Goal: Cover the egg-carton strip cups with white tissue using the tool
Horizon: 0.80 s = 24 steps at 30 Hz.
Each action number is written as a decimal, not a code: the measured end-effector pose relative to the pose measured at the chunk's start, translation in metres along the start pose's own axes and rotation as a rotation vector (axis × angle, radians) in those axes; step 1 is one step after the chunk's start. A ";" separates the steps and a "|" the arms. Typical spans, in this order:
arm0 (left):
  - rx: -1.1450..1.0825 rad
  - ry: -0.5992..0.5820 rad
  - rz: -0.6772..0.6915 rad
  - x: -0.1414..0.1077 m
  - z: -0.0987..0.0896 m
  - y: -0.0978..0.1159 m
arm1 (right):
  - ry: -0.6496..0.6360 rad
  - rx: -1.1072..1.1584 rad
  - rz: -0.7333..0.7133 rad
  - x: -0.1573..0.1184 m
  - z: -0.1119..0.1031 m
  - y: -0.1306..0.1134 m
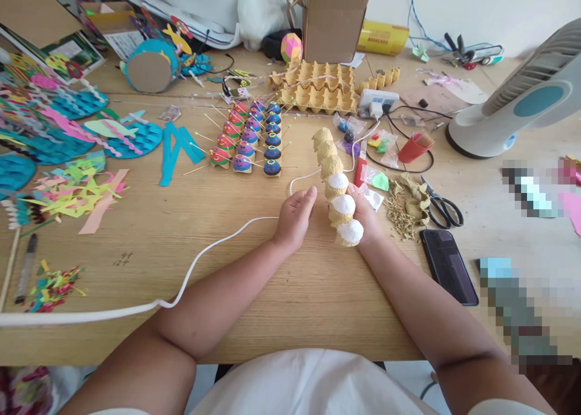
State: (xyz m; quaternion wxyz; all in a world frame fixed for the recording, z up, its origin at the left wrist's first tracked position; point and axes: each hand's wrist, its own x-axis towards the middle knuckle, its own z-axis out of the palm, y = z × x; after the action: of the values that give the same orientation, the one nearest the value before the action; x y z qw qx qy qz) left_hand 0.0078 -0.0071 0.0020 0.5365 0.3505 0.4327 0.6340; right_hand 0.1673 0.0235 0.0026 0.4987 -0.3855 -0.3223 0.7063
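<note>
My right hand (368, 221) grips a strip of egg carton (331, 166) from its right side and holds it up over the table. Its several cups run in one row away from me. The three nearest cups are white on top; the farther ones are bare tan. Just left of the strip, apart from it, is my left hand (294, 221), its fingers curled in and the thumb laid along them. Whatever may be inside those fingers is hidden. A white cable (218, 241) passes behind that hand. Beyond stand painted egg-carton caterpillars (249, 138) with thin stick feelers.
To the right lie scissors (442, 206), a phone (449, 267), carton scraps (406, 203) and a red cup (415, 147). A fan (512, 100) stands behind them. Egg trays (318, 88) sit at the back. Paper strips (84, 191) and blue craft pieces (134, 140) cover the left.
</note>
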 end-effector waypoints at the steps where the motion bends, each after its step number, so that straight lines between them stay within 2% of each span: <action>1: 0.017 -0.002 0.003 -0.001 0.000 -0.001 | 0.003 0.008 -0.003 0.000 0.000 0.000; 9: -0.050 0.022 -0.036 -0.001 0.005 0.004 | 0.028 0.038 0.006 0.000 0.002 -0.002; 15: 0.043 0.035 0.053 0.001 -0.001 -0.005 | 0.012 0.018 -0.004 0.005 -0.003 0.001; 19: -0.042 0.058 0.038 0.005 -0.006 -0.012 | -0.009 0.029 -0.018 0.008 -0.004 0.002; 24: -0.217 -0.025 -0.050 0.004 -0.005 -0.011 | 0.001 0.039 -0.033 0.008 -0.005 0.001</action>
State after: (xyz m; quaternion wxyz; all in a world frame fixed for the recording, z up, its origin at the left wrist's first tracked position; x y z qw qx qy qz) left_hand 0.0068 -0.0033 -0.0098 0.5922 0.2874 0.3635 0.6592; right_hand 0.1692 0.0312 -0.0023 0.5179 -0.3707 -0.3147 0.7038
